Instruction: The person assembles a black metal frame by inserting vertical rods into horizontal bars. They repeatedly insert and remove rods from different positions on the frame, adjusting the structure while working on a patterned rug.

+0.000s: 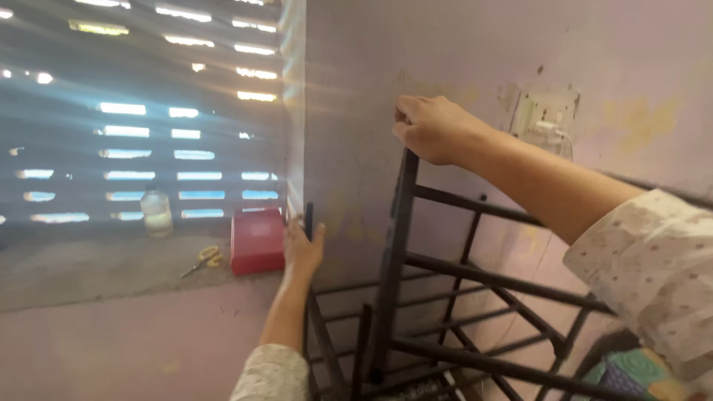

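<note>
A dark metal rack frame point(445, 267) with several crossbars stands tilted against a pale purple wall. My right hand point(429, 128) grips the top of its tall upright post. My left hand point(303, 249) is wrapped around the top of a shorter post at the frame's left side, close to the wall's corner edge. Both arms wear light patterned sleeves.
A window ledge point(89, 271) at the left holds a red box point(257, 240), yellow-handled scissors point(202, 260) and a clear bottle point(157, 213). Louvred slats point(141, 134) fill the window. A wall socket with a white plug point(546, 119) sits at the upper right. Coloured fabric point(631, 375) lies at the bottom right.
</note>
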